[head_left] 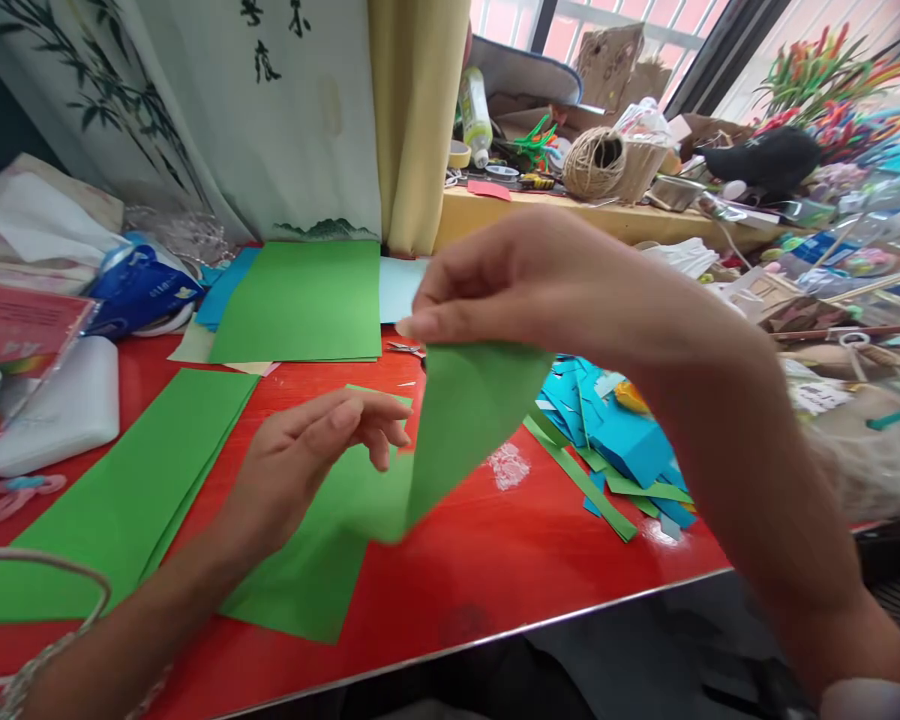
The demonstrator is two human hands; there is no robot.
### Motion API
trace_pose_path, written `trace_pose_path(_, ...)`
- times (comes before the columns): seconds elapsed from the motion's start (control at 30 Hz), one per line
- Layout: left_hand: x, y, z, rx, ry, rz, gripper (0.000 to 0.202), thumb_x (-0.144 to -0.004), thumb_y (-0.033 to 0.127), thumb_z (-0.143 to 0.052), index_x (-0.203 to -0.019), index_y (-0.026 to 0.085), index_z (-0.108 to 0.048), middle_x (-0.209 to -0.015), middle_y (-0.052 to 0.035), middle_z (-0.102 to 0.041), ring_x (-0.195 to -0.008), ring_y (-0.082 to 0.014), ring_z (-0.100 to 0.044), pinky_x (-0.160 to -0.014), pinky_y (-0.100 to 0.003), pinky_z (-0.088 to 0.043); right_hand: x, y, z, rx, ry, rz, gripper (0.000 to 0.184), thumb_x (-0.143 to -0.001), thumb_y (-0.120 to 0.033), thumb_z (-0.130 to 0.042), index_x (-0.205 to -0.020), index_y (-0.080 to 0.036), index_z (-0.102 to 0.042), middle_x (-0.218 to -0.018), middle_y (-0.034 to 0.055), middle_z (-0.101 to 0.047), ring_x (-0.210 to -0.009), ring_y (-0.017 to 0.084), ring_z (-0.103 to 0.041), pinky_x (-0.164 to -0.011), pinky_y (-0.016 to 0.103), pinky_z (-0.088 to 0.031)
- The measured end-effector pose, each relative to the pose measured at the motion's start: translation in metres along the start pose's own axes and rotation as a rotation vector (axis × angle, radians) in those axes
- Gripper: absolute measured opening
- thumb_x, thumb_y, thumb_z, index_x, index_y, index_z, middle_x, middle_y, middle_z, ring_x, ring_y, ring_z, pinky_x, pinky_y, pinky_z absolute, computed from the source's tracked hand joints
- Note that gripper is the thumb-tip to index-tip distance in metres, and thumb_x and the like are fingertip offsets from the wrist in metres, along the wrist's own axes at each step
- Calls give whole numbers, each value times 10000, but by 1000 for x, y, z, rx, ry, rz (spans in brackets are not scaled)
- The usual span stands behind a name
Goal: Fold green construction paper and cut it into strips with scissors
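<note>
My right hand (506, 275) pinches the upper edge of a sheet of green paper (469, 415) between thumb and fingers. The sheet hangs down from it and curves toward the left. My left hand (319, 435) hovers over the sheet's lower left part, with its fingers loosely bent, apart and holding nothing. Below that hand, green paper (311, 590) lies on the red table (450, 610); whether it is one piece with the raised sheet I cannot tell. Long green strips of paper (135, 480) lie to the left of my left forearm.
A stack of green sheets (307, 300) sits at the back, small scissors (407, 349) beside it. Blue and green paper scraps (619, 440) are piled right. A white container (60, 410) stands left. Twine (594, 163) and craft supplies crowd the ledge (517, 205).
</note>
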State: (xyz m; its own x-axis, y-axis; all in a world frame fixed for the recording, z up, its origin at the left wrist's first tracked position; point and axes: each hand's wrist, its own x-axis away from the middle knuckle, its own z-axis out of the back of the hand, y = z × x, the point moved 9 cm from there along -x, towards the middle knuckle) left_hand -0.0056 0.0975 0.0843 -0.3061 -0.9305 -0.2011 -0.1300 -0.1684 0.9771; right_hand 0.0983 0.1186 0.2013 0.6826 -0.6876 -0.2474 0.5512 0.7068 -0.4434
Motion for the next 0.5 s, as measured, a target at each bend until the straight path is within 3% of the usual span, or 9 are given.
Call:
trace_pose_path(0.07,-3,-12,0,58,7,90,246,-823,386,-514,-878,233,-698,-763,-17,-667,-649,-140,-568,-652,-280,-467,-17,20,-24,-107,-171,-65,441,-861,-426,-411,-771,-77,-665,-599,-74,-549,-522,4,-480,-541,238,-311)
trace_pose_path(0.13,-5,-24,6,61,75,165,222,-794,376,-555,-836,209,-695,-742,-14,-659,-621,-133,-559,-620,-274,-463,-28,42,-51,-181,-257,-147,317,-812,-372,-540,-748,-90,-670,-570,-54,-554,-510,31,-469,-523,225,-325)
trace_pose_path(0.27,-7,-44,16,-5,181,283,224,-771,386,-577,-774,188,-682,-767,-21,-661,-703,-146,-580,-646,-264,-463,-33,64,-95,-221,-281,-183,153,-775,-234,-576,-689,-120,-629,-617,-10,-582,-563,77,-474,-520,226,-334)
trace_pose_path(0.4,-6,-50,17,-28,189,339,223,-762,384,-583,-823,198,-690,-859,-32,-680,-794,-164,-601,-645,-243,-470,-28,65,-105,-267,-229,-174,120,-775,-193,-543,-675,-132,-569,-615,-24,-540,-557,65,-429,-528,217,-307)
trace_pose_path(0.5,-7,-48,18,-40,200,328,221,-745,376,-604,-829,193,-696,-863,-34,-687,-805,-167,-605,-649,-246,-477,-26,63,-102,-260,-186,-168,166,-804,-261,-541,-694,-139,-556,-615,-27,-516,-562,69,-413,-521,216,-288)
